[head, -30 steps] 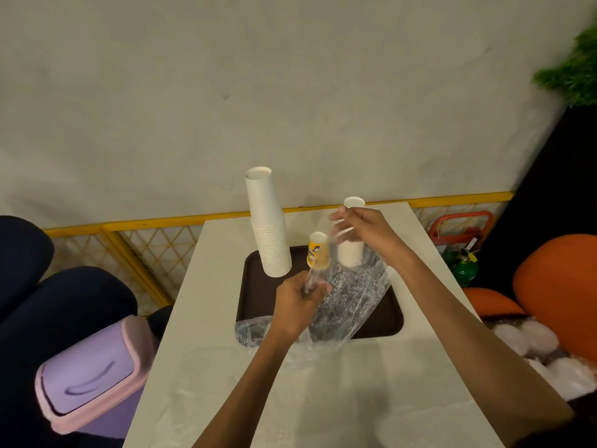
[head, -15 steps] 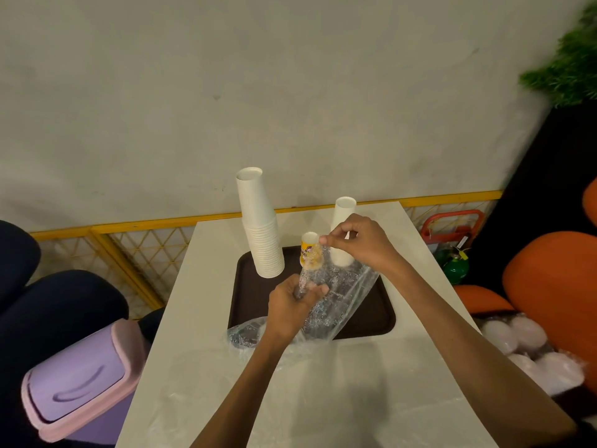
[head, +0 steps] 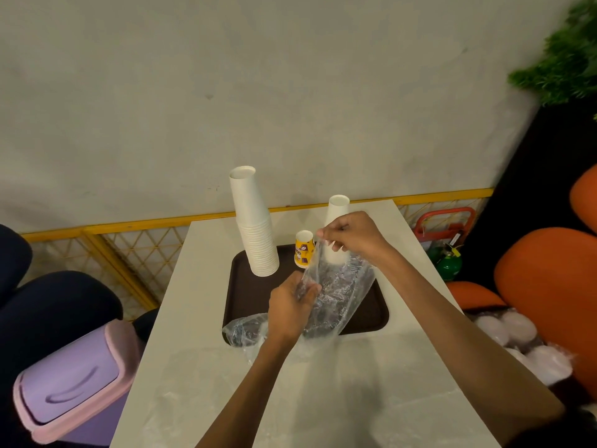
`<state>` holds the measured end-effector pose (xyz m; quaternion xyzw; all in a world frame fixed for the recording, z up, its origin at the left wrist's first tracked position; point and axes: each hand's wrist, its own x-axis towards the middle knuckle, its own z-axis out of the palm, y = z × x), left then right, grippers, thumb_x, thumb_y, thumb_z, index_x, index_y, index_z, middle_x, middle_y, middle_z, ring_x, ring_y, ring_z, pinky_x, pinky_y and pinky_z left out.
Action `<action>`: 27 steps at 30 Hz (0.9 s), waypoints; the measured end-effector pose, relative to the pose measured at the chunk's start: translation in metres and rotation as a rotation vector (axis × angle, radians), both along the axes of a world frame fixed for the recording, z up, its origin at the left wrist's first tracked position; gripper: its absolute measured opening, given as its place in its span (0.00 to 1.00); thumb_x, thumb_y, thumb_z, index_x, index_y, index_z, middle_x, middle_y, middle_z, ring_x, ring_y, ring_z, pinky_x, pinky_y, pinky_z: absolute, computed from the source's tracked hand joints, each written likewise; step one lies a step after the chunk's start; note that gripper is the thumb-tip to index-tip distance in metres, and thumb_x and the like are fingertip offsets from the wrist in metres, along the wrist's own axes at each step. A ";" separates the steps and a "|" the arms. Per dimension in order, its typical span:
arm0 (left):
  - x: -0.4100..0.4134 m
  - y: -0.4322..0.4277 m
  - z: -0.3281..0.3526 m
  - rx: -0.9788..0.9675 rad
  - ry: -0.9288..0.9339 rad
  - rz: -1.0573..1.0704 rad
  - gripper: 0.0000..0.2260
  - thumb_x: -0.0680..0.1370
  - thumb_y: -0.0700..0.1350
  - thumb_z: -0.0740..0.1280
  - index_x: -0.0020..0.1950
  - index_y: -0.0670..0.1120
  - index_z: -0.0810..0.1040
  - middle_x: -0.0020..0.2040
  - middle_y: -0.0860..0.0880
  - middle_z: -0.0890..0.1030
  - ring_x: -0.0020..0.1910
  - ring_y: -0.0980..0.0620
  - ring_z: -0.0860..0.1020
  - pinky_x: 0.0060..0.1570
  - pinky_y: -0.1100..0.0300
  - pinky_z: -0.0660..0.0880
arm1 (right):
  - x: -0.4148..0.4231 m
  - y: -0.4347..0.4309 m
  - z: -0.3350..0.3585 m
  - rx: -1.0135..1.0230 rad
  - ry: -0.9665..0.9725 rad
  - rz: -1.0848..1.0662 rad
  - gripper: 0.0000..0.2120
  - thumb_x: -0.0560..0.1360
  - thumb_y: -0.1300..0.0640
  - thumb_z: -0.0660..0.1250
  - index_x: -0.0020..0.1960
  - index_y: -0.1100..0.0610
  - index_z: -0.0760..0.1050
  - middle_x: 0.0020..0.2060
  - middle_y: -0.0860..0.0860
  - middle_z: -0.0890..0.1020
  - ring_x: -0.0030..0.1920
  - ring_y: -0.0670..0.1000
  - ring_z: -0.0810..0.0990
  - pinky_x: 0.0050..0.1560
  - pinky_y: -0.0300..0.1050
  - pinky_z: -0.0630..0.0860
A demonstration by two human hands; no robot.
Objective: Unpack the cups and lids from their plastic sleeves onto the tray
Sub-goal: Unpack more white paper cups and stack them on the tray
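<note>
A dark brown tray (head: 240,292) lies on the white table. A tall stack of white cups (head: 255,227) stands upside down at its back left. A small yellow printed cup (head: 304,248) stands upside down beside it, and a shorter white cup stack (head: 337,215) stands behind my right hand. My right hand (head: 353,234) pinches the top edge of a clear plastic sleeve (head: 336,295). My left hand (head: 289,307) grips the same sleeve lower down, over the tray. What the sleeve holds is unclear.
Another crumpled clear sleeve (head: 245,329) lies at the tray's front left corner. A purple and pink bin (head: 74,386) stands left of the table (head: 193,383). Bagged white lids (head: 523,344) and orange seats (head: 549,292) are at the right. A yellow fence (head: 129,250) runs behind.
My right hand has moved slightly down and toward me, pulling the sleeve's top edge with it. The left hand keeps its grip on the sleeve. The view has shifted a little.
</note>
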<state>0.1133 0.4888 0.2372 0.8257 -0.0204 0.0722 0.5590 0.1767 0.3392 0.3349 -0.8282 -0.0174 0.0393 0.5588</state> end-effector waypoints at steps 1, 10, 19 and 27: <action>0.000 0.001 -0.002 0.013 0.012 0.005 0.05 0.75 0.42 0.70 0.43 0.49 0.76 0.38 0.54 0.80 0.38 0.56 0.79 0.41 0.61 0.78 | 0.000 -0.002 0.001 0.047 0.024 -0.010 0.06 0.71 0.61 0.74 0.44 0.63 0.81 0.33 0.54 0.81 0.25 0.40 0.76 0.27 0.30 0.69; -0.004 0.004 -0.009 0.084 0.080 0.038 0.03 0.76 0.43 0.69 0.45 0.46 0.76 0.41 0.51 0.80 0.39 0.55 0.77 0.39 0.64 0.74 | 0.006 -0.009 -0.001 0.169 0.014 -0.125 0.11 0.71 0.65 0.72 0.47 0.54 0.72 0.34 0.53 0.82 0.29 0.46 0.79 0.32 0.37 0.71; 0.001 0.005 -0.010 -0.023 0.097 0.046 0.04 0.75 0.43 0.71 0.42 0.43 0.79 0.37 0.49 0.82 0.37 0.49 0.80 0.39 0.54 0.77 | 0.005 -0.011 -0.010 -0.231 0.153 0.197 0.27 0.64 0.45 0.77 0.59 0.49 0.71 0.45 0.45 0.79 0.49 0.45 0.77 0.51 0.43 0.72; 0.006 0.016 -0.005 -0.151 0.084 -0.007 0.08 0.77 0.42 0.69 0.39 0.40 0.79 0.32 0.45 0.81 0.31 0.51 0.76 0.34 0.56 0.74 | 0.014 -0.033 -0.011 0.133 -0.010 -0.023 0.07 0.72 0.61 0.71 0.46 0.65 0.80 0.34 0.55 0.81 0.26 0.45 0.78 0.30 0.35 0.74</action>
